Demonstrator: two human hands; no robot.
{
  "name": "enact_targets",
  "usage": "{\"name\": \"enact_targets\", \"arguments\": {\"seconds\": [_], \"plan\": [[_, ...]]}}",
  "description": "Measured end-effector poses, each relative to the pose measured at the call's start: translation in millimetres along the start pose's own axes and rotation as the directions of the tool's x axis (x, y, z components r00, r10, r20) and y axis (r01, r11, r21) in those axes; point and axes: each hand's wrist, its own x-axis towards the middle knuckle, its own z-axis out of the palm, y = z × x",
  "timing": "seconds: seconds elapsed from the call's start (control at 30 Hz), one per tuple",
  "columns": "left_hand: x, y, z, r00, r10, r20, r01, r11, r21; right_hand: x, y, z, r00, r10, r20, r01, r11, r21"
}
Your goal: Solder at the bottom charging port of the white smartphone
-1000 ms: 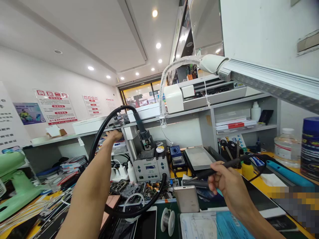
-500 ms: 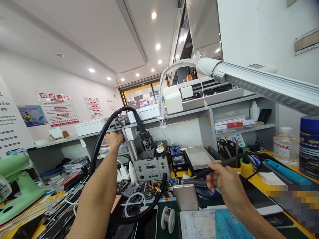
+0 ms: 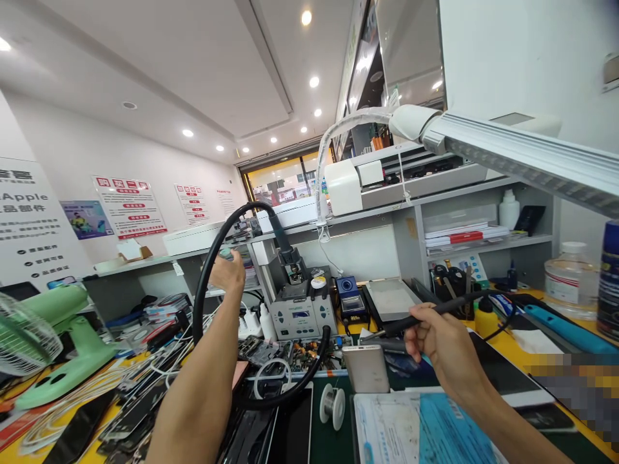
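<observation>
My right hand [image 3: 430,335] is closed round the black handle of a soldering iron [image 3: 403,324], its thin tip pointing left above a grey phone [image 3: 366,370] standing on edge. My left hand [image 3: 229,269] is stretched forward beside the shelf, behind the arch of a thick black hose [image 3: 198,290]. Its fingers are bent round something small and greenish that I cannot make out. To its right stands a grey rework station [image 3: 302,317], with a small blue soldering station [image 3: 351,299] beside it.
A solder spool [image 3: 332,406] stands on the green mat near the front. Circuit parts fill a tray [image 3: 316,372] behind it. The green fan [image 3: 72,341] and cables lie left. A white lamp arm [image 3: 507,151] crosses the upper right. Bottles [image 3: 570,280] stand at the right.
The view has turned a little left, showing more of the fan. My left hand has drawn back slightly from the shelf and now shows a greenish thing. My right hand still holds the iron.
</observation>
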Motion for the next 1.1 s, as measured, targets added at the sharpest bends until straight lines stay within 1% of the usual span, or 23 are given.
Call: {"name": "enact_targets", "arguments": {"seconds": [0.1, 0.13, 0.17, 0.2, 0.23, 0.27, 0.3, 0.33, 0.37, 0.43, 0.47, 0.53, 0.57, 0.6, 0.67, 0.7, 0.73, 0.87, 1.0, 1.1], "plan": [[-22, 7, -11.5, 0.992, -0.122, 0.001, 0.120, 0.976, -0.182, 0, 0, 0, 1.000, 0.007, 0.004, -0.007, 1.000, 0.003], [-31, 8, -15.4, 0.985, -0.169, 0.032, 0.172, 0.953, -0.248, 0, 1, 0, 1.000, 0.007, 0.004, -0.007, 1.000, 0.005], [-40, 9, -19.7, 0.972, -0.217, 0.089, 0.234, 0.921, -0.312, 0, 1, 0, 1.000, 0.008, 0.005, -0.008, 1.000, 0.007], [-50, 8, -24.5, 0.950, -0.258, 0.175, 0.307, 0.878, -0.368, 0, 1, 0, 1.000, 0.007, 0.005, -0.007, 1.000, 0.009], [-59, 6, -30.0, 0.916, -0.292, 0.274, 0.386, 0.825, -0.413, 1, 1, -1, 1.000, 0.006, 0.005, -0.006, 1.000, 0.010], [-69, 2, -36.2, 0.868, -0.316, 0.383, 0.472, 0.765, -0.437, 1, 1, -1, 1.000, 0.006, 0.006, -0.006, 1.000, 0.011], [-78, -2, -43.2, 0.807, -0.325, 0.493, 0.555, 0.704, -0.443, 1, 0, -1, 1.000, 0.007, 0.005, -0.007, 1.000, 0.012], [-86, -8, -50.7, 0.733, -0.321, 0.600, 0.633, 0.645, -0.428, 1, 0, -2, 1.000, 0.008, 0.004, -0.008, 1.000, 0.012], [-94, -14, -58.3, 0.650, -0.314, 0.693, 0.704, 0.592, -0.392, 1, 0, -2, 1.000, 0.009, 0.004, -0.009, 1.000, 0.013], [-107, -26, -73.0, 0.476, -0.277, 0.835, 0.809, 0.511, -0.291, 1, 0, -2, 1.000, 0.009, 0.003, -0.009, 1.000, 0.015], [-113, -32, -79.6, 0.391, -0.249, 0.886, 0.842, 0.485, -0.236, 1, 1, -2, 1.000, 0.009, 0.002, -0.009, 1.000, 0.017], [-124, -42, -90.7, 0.243, -0.190, 0.951, 0.877, 0.461, -0.131, 1, 1, -1, 1.000, 0.010, 0.002, -0.010, 1.000, 0.020], [-130, -47, -95.5, 0.182, -0.158, 0.971, 0.882, 0.463, -0.090, 0, 1, -1, 1.000, 0.011, 0.004, -0.011, 1.000, 0.021], [-136, -51, -100.1, 0.130, -0.124, 0.984, 0.879, 0.473, -0.056, 0, 1, 0, 1.000, 0.013, 0.006, -0.013, 1.000, 0.022], [-146, -57, -109.0, 0.043, -0.061, 0.997, 0.857, 0.515, -0.005, -1, 0, 1, 1.000, 0.016, 0.011, -0.017, 1.000, 0.021], [-151, -59, -113.5, 0.009, -0.033, 0.999, 0.840, 0.543, 0.011, -1, 0, 1, 1.000, 0.018, 0.013, -0.018, 1.000, 0.022], [-155, -61, -117.7, -0.015, -0.002, 1.000, 0.821, 0.570, 0.014, -1, -1, 2, 1.000, 0.019, 0.011, -0.019, 1.000, 0.022], [-165, -60, -129.0, -0.071, 0.099, 0.993, 0.744, 0.668, -0.014, 2, 0, 3, 1.000, 0.030, -0.001, -0.030, 0.999, 0.017], [-171, -54, -128.3, -0.135, 0.133, 0.982, 0.666, 0.746, -0.010, 3, 0, 1, 0.998, 0.062, -0.005, -0.062, 0.998, 0.002], [-176, -49, -124.4, -0.184, 0.147, 0.972, 0.624, 0.782, 0.000, 2, 0, 0, 0.997, 0.078, -0.003, -0.078, 0.997, -0.005]]}}
